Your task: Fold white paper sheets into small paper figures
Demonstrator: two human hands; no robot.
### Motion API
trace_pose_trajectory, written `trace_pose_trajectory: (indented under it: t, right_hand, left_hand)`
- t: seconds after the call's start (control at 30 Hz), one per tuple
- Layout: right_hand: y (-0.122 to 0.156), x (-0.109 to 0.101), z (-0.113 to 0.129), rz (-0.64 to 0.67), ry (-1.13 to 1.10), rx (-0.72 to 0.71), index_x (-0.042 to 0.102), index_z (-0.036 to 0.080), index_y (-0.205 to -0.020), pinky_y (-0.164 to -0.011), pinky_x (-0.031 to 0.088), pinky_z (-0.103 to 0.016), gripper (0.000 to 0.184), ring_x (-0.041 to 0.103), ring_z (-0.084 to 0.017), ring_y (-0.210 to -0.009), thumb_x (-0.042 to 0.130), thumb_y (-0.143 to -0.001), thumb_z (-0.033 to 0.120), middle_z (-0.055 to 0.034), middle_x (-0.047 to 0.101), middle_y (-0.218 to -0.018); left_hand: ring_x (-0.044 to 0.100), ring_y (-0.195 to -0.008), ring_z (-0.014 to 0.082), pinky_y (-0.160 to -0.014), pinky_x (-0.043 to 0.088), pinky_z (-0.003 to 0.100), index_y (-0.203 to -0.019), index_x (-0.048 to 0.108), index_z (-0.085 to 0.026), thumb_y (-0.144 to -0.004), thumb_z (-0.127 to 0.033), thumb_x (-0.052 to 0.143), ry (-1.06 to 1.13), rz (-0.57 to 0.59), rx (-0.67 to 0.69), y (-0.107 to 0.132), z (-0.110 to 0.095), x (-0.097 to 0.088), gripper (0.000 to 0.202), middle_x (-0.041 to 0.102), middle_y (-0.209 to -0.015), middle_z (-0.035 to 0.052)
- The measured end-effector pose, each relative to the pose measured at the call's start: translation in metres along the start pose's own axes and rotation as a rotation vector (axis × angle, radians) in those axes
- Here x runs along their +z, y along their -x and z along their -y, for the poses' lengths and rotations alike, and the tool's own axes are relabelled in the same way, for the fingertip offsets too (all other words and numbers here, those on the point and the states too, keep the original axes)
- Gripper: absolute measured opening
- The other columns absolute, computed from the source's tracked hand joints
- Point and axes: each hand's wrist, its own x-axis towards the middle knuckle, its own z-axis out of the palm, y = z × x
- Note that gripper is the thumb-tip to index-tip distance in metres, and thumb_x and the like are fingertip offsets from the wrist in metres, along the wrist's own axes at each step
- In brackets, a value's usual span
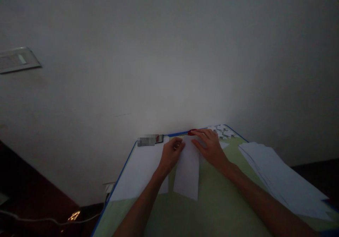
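A narrow sheet of white paper [186, 175] lies lengthwise in front of me on the green tabletop. My left hand [171, 153] has its fingers curled in a pinch at the sheet's upper left edge. On the other side, my right hand [210, 144] reaches over the upper right edge, its fingers stretched and thumb apart. Its fingertips are close to a small red object [191, 132] at the table's back edge; whether they touch it I cannot tell. Part of the sheet's right side is hidden under that hand.
A larger white sheet [132, 178] lies on the left, with a phone [159, 138] behind it. Small torn paper pieces [225, 132] are heaped at the back right. Stacked papers [283, 177] cover the right side. The blue-edged table [212, 208] meets a wall [169, 71].
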Motion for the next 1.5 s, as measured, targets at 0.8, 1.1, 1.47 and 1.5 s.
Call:
trace_pose_trajectory:
  t: [0.8,1.1,1.47,1.5]
  right_hand:
    - [0.003,0.003,0.007,0.112,-0.056,-0.025,0.069,0.025,-0.119,-0.094,0.042,-0.044,0.023,0.066,-0.026,-0.108,0.051,-0.105,0.026,-0.007,0.075,-0.112]
    - [0.0,0.002,-0.017,0.151,-0.181,0.111,0.075,0.026,-0.11,-0.096,0.048,-0.045,0.019,0.069,-0.027,-0.107,0.06,-0.099,0.032,-0.0063,0.078,-0.111]
    - [0.0,0.004,-0.021,0.153,-0.266,0.118,0.077,0.025,-0.103,-0.09,0.053,-0.044,0.019,0.072,-0.026,-0.1,0.06,-0.098,0.031,-0.0076,0.079,-0.105]
    - [0.0,0.004,-0.021,0.158,-0.258,0.114,0.077,0.025,-0.104,-0.09,0.053,-0.044,0.019,0.072,-0.026,-0.101,0.06,-0.098,0.031,-0.0075,0.079,-0.106]
  left_hand:
    - [0.066,-0.071,0.0181,-0.07,0.05,0.028,-0.084,0.078,-0.02,-0.09,-0.035,0.066,-0.153,-0.024,0.223,0.008,-0.018,0.001,0.021,0.077,-0.08,0.0061]
    - [0.068,-0.075,0.02,-0.07,0.051,0.029,-0.084,0.08,-0.018,-0.079,-0.043,0.075,0.053,-0.151,-0.003,-0.001,-0.007,-0.004,0.026,0.077,-0.081,0.0065]
    - [0.059,-0.064,0.0158,-0.059,0.045,0.026,-0.082,0.077,-0.016,-0.078,-0.048,0.074,0.095,-0.111,-0.039,-0.001,-0.004,-0.004,0.032,0.07,-0.073,0.0039]
    - [0.059,-0.063,0.0156,-0.059,0.045,0.026,-0.081,0.076,-0.016,-0.078,-0.048,0.073,0.092,-0.112,-0.037,-0.001,-0.004,-0.004,0.032,0.07,-0.072,0.0037]
